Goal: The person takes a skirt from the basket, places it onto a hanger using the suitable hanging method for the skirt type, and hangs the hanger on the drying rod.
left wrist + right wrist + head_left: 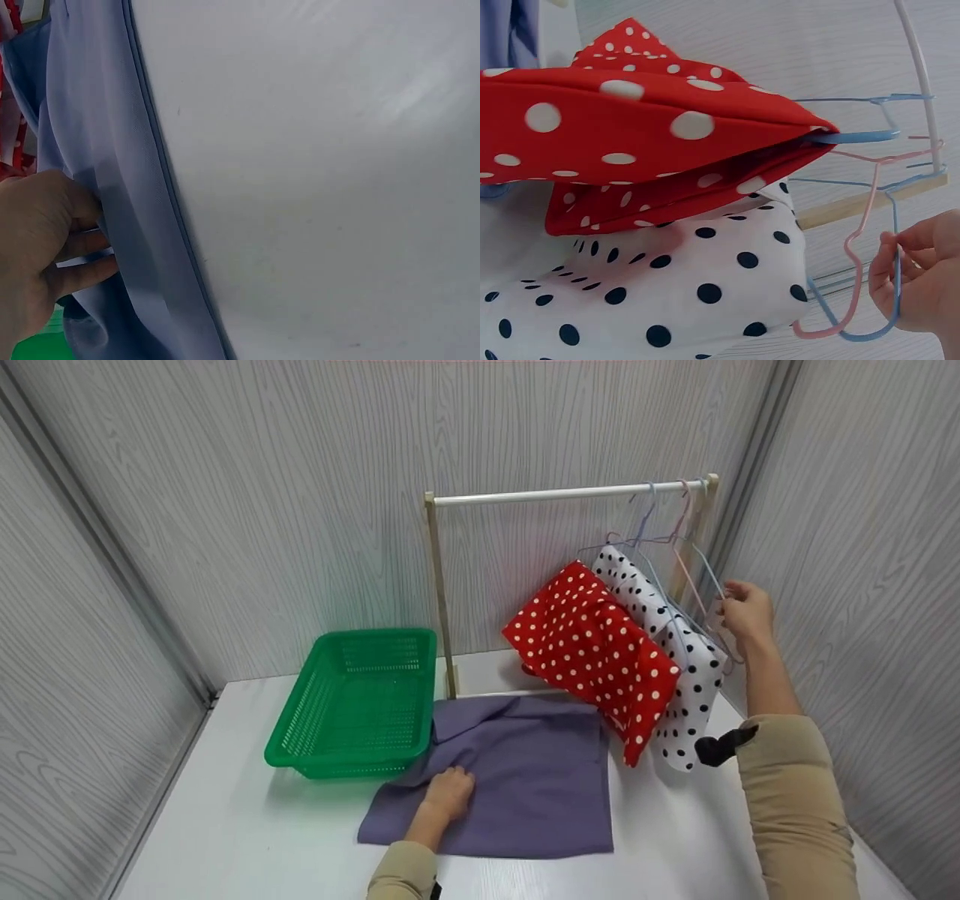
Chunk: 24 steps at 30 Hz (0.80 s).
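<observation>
A purple cloth (525, 780) lies spread on the table, partly folded at its upper left. My left hand (450, 793) is on its left part, and the curled fingers (86, 274) grip the fabric at a fold. At the right end of the rack, my right hand (746, 611) pinches the side of a light blue hanger (897, 277) between thumb and fingers. Beside it hangs a pink hanger (853, 255) bearing a white cloth with black dots (697, 682). A red cloth with white dots (592, 637) hangs on another blue hanger (862, 137) to the left.
The clothes rack (555, 495) has a white rail on wooden posts and stands by the back wall. A green plastic basket (426, 697) sits left of the rack, with the purple cloth against its right side. A wall panel (885, 585) rises close to my right arm.
</observation>
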Each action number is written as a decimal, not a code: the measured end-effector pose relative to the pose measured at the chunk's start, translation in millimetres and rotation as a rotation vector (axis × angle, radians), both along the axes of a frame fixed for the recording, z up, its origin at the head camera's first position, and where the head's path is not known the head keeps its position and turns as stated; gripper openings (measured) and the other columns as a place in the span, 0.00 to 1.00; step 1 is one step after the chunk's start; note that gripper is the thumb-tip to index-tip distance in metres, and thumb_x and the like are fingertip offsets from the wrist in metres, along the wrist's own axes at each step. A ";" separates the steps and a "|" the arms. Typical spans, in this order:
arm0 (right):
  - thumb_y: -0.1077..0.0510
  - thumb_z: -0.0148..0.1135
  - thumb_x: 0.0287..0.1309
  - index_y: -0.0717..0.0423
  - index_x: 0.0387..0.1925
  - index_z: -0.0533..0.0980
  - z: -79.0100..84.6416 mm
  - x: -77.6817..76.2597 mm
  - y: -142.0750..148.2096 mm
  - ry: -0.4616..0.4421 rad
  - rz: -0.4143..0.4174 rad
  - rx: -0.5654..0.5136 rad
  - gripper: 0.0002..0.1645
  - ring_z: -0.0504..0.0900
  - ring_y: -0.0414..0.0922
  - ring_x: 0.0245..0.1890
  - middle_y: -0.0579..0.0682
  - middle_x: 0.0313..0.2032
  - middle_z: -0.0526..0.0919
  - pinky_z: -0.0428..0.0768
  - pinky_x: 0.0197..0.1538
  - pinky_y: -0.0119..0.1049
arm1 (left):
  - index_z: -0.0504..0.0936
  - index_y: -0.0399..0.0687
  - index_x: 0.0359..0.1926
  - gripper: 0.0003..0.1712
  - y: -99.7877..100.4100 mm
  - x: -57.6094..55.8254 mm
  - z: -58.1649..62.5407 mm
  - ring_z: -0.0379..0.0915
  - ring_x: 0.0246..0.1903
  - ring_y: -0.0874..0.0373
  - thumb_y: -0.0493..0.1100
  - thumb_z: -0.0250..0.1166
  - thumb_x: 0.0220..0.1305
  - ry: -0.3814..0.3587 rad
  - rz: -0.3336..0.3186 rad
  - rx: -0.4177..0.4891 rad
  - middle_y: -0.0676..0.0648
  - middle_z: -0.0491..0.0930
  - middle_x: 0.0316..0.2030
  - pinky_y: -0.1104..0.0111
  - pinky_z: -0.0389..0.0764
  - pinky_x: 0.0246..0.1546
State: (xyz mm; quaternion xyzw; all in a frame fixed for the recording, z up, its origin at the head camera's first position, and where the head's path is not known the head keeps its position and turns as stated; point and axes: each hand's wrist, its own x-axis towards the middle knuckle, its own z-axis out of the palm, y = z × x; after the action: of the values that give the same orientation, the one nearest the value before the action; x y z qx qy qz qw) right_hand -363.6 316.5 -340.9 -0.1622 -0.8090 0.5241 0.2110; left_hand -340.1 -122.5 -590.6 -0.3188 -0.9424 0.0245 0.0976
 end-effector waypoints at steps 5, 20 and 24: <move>0.59 0.44 0.67 0.64 0.64 0.61 6.8 3.5 0.1 0.031 -0.008 -0.080 0.26 0.69 0.34 0.31 0.49 0.45 0.71 0.69 0.30 0.21 | 0.77 0.40 0.27 0.09 3.4 -0.2 -0.9 0.74 0.29 0.50 0.36 0.69 0.44 0.015 0.011 -0.029 0.43 0.73 0.25 0.61 0.77 0.28; 0.51 0.42 0.68 0.66 0.64 0.60 20.5 19.1 -0.4 0.030 0.056 0.029 0.30 0.63 0.31 0.23 0.43 0.33 0.67 0.65 0.23 0.22 | 0.77 0.40 0.27 0.08 1.1 1.8 0.7 0.74 0.29 0.49 0.36 0.68 0.44 0.026 0.022 -0.002 0.42 0.73 0.25 0.60 0.77 0.28; 0.56 0.43 0.67 0.67 0.57 0.67 28.0 21.5 -0.7 0.067 0.052 0.013 0.22 0.64 0.31 0.23 0.40 0.29 0.69 0.66 0.24 0.22 | 0.77 0.40 0.27 0.08 2.0 -0.5 3.7 0.74 0.29 0.49 0.36 0.68 0.44 0.014 0.018 -0.004 0.42 0.73 0.25 0.60 0.77 0.28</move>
State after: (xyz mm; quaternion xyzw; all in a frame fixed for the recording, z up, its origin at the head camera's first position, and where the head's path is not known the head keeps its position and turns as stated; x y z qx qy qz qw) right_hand -342.2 315.8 -312.9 -0.1220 -0.8088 0.5293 0.2251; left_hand -340.5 -120.5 -586.8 -0.3104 -0.9445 0.0294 0.1034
